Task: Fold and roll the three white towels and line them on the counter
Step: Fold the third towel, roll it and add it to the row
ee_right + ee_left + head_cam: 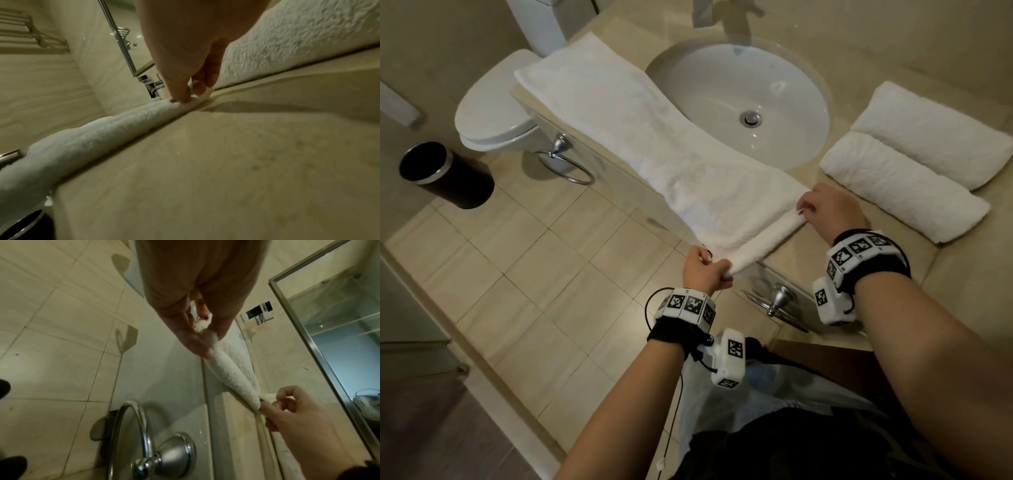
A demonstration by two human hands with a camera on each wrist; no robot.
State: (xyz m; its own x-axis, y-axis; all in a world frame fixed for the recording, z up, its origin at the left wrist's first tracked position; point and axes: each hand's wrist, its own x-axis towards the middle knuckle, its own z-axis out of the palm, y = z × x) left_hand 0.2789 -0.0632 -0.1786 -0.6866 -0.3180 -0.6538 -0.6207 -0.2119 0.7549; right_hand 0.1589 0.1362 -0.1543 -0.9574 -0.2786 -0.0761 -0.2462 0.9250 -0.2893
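A long folded white towel (640,137) lies flat along the counter's front edge beside the sink, its near end curled into a thin first turn (760,240). My left hand (705,270) pinches that rolled edge (226,369) at its left corner, hanging past the counter edge. On the counter, my right hand (822,209) pinches the right corner, and its fingertips (185,97) press into the rolled edge (102,134). Two rolled white towels (907,185) (935,133) lie side by side on the counter at the right.
The white sink basin (743,102) sits just behind the flat towel, a faucet (705,13) beyond it. Beige counter (959,284) runs to the right. Towel rings (565,164) (777,301) hang on the cabinet front. A toilet (496,113) and a black bin (445,174) stand at left.
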